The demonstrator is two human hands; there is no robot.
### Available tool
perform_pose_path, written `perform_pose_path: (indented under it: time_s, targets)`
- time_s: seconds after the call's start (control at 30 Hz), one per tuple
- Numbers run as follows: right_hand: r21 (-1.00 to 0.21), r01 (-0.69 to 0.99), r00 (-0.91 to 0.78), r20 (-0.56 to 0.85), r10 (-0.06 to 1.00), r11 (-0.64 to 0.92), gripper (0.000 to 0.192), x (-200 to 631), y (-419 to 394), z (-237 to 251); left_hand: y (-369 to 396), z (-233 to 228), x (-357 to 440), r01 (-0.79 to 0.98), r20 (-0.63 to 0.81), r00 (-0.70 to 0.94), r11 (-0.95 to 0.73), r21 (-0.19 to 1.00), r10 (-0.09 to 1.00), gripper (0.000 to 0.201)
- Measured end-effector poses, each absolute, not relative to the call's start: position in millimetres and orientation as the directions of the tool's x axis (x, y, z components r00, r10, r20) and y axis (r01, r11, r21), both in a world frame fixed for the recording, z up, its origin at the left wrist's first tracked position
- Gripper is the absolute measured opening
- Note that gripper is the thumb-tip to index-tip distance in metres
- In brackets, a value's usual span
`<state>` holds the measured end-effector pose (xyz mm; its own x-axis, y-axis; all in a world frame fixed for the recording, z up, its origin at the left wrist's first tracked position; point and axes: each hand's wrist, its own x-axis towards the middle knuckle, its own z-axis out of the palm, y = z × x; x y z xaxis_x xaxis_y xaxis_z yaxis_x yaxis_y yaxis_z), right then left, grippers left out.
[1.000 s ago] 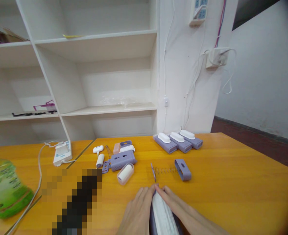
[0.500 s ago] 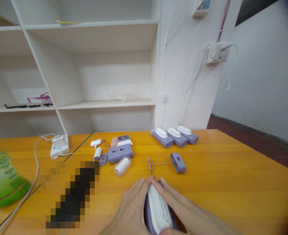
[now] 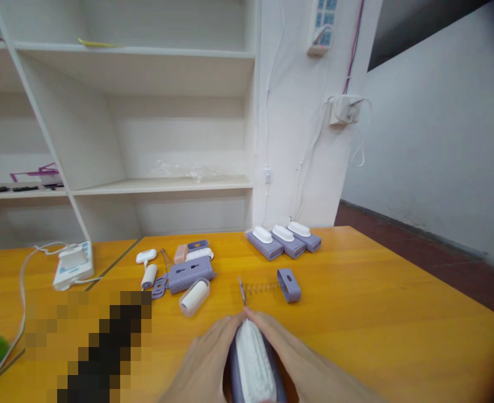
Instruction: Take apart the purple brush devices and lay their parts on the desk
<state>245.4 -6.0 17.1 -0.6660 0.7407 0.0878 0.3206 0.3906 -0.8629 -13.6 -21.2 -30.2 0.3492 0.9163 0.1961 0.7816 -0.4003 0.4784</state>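
As both hands (image 3: 208,352) clasp it, the purple-and-white case (image 3: 253,361) lies between.

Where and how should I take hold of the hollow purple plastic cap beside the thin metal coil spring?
Probably pinch the purple cap by its outer walls, coming from above and the right: its open mouth faces left, towards the coil spring, so that approach should keep fingers off the coils.
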Motion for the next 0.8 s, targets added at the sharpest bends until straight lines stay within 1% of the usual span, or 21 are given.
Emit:
perform_pose_path:
  time_s: [0.07,0.13,0.2,0.23,0.27,0.33,0.37,0.47,0.53,0.63,0.73,0.8]
  targets:
    - [-0.886,0.252,-0.649,0.144,0.747,0.389,0.094,241.8,1.0,13.2,-17.5,-28.7,-19.9,0.779,0.203,0.361,-0.414,0.47,0.91,0.092]
    - [-0.864,0.252,-0.55,0.242,0.799,0.435,0.074,235.1,11.5,9.8,-15.0,-25.4,-23.7,0.784,0.228,0.348,-0.416,0.46,0.909,0.087]
    - [-0.751,0.381,-0.409,0.386,0.827,0.539,0.052,227.4,26.0,5.1,-13.7,-19.9,-24.6,0.771,0.289,0.33,-0.433,0.466,0.899,0.08]
    - [-0.657,0.483,-0.366,0.448,0.815,0.578,0.046,223.7,34.4,1.8,-13.2,-16.5,-24.2,0.75,0.328,0.322,-0.451,0.484,0.888,0.073]
    - [-0.586,0.55,-0.364,0.474,0.802,0.596,0.043,220.3,43.1,-2.2,-12.6,-13.1,-23.3,0.718,0.365,0.312,-0.469,0.514,0.877,0.063]
    - [-0.503,0.609,-0.41,0.462,0.786,0.614,0.045,214.6,59.6,-11.0,-9.7,-8.2,-21.3,0.638,0.414,0.255,-0.474,0.607,0.874,0.044]
    - [-0.484,0.616,-0.437,0.446,0.781,0.622,0.048,212.2,66.6,-15.2,-7.2,-8.0,-20.6,0.6,0.424,0.201,-0.453,0.66,0.883,0.04]
    - [-0.415,0.641,-0.495,0.419,0.761,0.646,0.056,205.8,79.3,-23.3,5.6,-19.6,-21.3,0.521,0.42,0.004,-0.36,0.774,0.908,0.036]
    - [-0.379,0.65,-0.515,0.418,0.749,0.659,0.059,202.3,81.1,-25.3,16.3,-34.7,-24.7,0.5,0.421,-0.065,-0.336,0.798,0.905,0.036]
    - [-0.341,0.68,-0.499,0.435,0.75,0.65,0.055,199.9,78.4,-28.0,29.1,-55.1,-32.2,0.541,0.487,-0.054,-0.385,0.748,0.871,0.034]
    - [-0.321,0.71,-0.466,0.454,0.76,0.627,0.047,202.2,74.9,-34.0,34.6,-63.3,-37.6,0.631,0.519,0.059,-0.434,0.643,0.853,0.034]
    - [-0.303,0.714,-0.463,0.472,0.75,0.632,0.049,204.8,73.4,-37.3,35.7,-63.4,-38.4,0.662,0.512,0.097,-0.439,0.608,0.854,0.037]
